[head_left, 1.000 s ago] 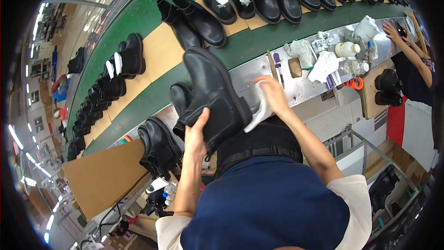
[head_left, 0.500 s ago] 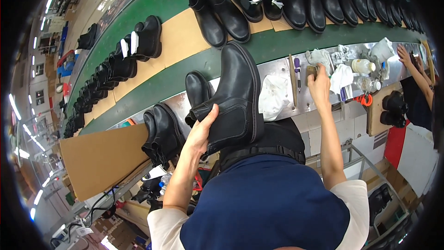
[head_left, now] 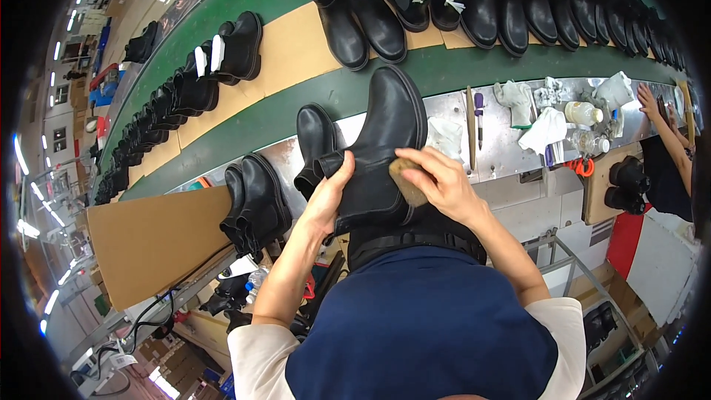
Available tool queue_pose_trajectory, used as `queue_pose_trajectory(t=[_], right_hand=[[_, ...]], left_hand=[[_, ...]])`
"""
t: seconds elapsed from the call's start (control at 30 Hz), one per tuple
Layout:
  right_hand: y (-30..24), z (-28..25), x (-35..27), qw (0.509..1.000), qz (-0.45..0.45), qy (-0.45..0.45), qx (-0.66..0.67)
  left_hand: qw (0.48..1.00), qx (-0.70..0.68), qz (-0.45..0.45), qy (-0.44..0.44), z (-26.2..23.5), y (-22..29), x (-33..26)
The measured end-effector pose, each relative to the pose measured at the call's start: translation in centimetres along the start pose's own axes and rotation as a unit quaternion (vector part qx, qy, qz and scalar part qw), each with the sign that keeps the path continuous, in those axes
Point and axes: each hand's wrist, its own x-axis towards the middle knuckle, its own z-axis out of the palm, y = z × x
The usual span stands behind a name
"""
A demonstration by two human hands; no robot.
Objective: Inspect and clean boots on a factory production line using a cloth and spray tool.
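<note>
A black ankle boot (head_left: 386, 115) with elastic side panels lies tilted in front of me, its toe pointing away. My left hand (head_left: 328, 200) is closed round its shaft, thumb on top near the opening. In my right hand (head_left: 450, 187), pinched between thumb and fingers, is a small yellow-brown block (head_left: 406, 182); its exact kind is unclear. The block touches the boot's side near the elastic panel. Just left of the held boot stands another black boot (head_left: 315, 132), and a black pair (head_left: 259, 196) is farther left.
White cloths (head_left: 446, 138), a purple-capped pen (head_left: 479, 115), a wooden stick (head_left: 470, 126), a clear bottle (head_left: 583, 112) and orange-handled scissors (head_left: 583, 167) lie on the metal ledge (head_left: 496, 167). Rows of boots line the green bench (head_left: 285, 96). A co-worker's arm (head_left: 659, 115) reaches in at right.
My right hand has come left from the ledge, bringing the brown block to the boot's side. The left hand keeps its hold on the boot, which has turned slightly.
</note>
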Motion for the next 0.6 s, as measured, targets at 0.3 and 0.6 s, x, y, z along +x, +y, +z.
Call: queue_pose_trajectory(t=[0.3, 0.6], right_hand=[[0.0, 0.3, -0.7, 1.000, -0.015, -0.007, 0.001], [-0.7, -0.1, -2.3, 0.998, 0.069, -0.010, 0.012]], left_hand=[[1.000, 0.002, -0.010, -0.005, 0.1, -0.2, -0.4], [1.000, 0.021, 0.010, 0.013, 0.2, -0.3, -0.3]])
